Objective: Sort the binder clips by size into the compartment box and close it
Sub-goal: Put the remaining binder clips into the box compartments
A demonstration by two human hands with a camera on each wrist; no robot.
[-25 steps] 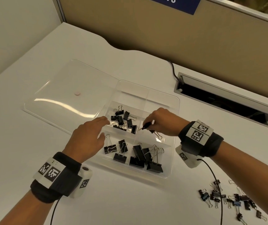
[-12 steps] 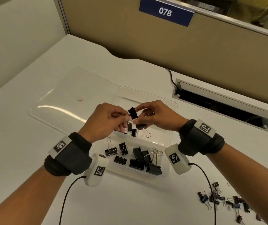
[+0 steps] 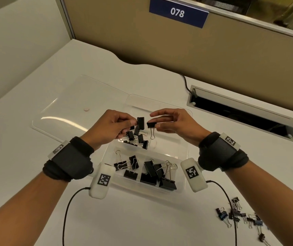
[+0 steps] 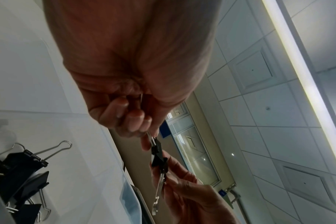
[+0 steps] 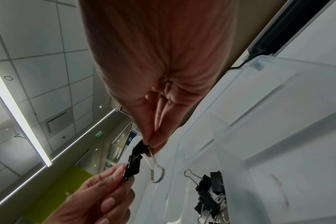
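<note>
Overhead, the left hand [image 3: 113,126] pinches a black clip [image 3: 140,123] and the right hand [image 3: 175,122] pinches a second clip [image 3: 151,125], both held above the open compartment box [image 3: 186,153]. Sorted clips [image 3: 149,172] lie in its near compartments. The clear lid [image 3: 67,107] lies flat to the left; loose clips [image 3: 238,214] sit near right; a cable slot [image 3: 239,110] is behind.

Left wrist: the palm blocks most; the two clips touch between the fingertips [image 4: 146,145].

Right wrist: same pinch, box wall [image 5: 240,94] beside.
</note>
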